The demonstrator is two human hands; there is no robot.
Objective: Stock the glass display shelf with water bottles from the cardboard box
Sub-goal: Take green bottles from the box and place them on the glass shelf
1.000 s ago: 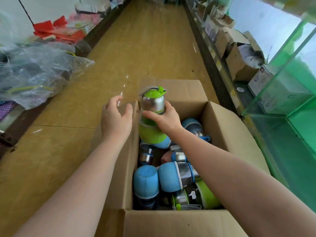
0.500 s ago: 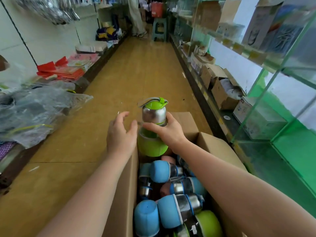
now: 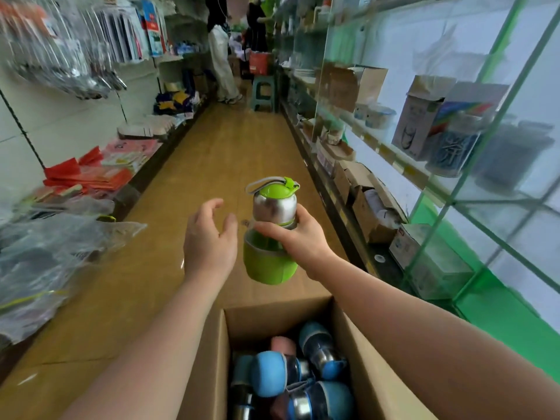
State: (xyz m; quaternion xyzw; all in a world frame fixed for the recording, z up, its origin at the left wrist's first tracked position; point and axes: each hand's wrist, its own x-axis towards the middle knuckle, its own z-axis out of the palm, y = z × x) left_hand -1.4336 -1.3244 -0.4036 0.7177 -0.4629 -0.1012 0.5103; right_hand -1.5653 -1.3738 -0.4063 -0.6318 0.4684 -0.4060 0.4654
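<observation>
A green water bottle (image 3: 270,234) stands upright in the air above the wooden floor (image 3: 212,165), just past the far edge of the open cardboard box (image 3: 357,344). It has a green lid with a grey loop strap, a steel shoulder and a green sleeve round its lower half. The right hand (image 3: 298,237) holds it at the waist, fingers and thumb curled round the band between steel and sleeve, so that grip is closed on the bottle. The left hand (image 3: 209,241) hangs just beside the bottle on its left, apart from it, its grip wide with fingers loosely spread and holding nothing.

Below the forearms, the box holds more bottles lying jumbled on their sides, mostly blue-sleeved (image 3: 269,377) with steel bands, and one pink piece (image 3: 283,347) among them.

To the right runs the glass display shelf (image 3: 454,204) with green frame edges; cartons and a jar stand on its upper level, and opened cartons (image 3: 366,201) sit along its foot. On the left, clear plastic bags (image 3: 51,247) and red packets (image 3: 88,174) lie on a low ledge. Far down the aisle a person (image 3: 221,56) stands near a green stool (image 3: 265,92).
</observation>
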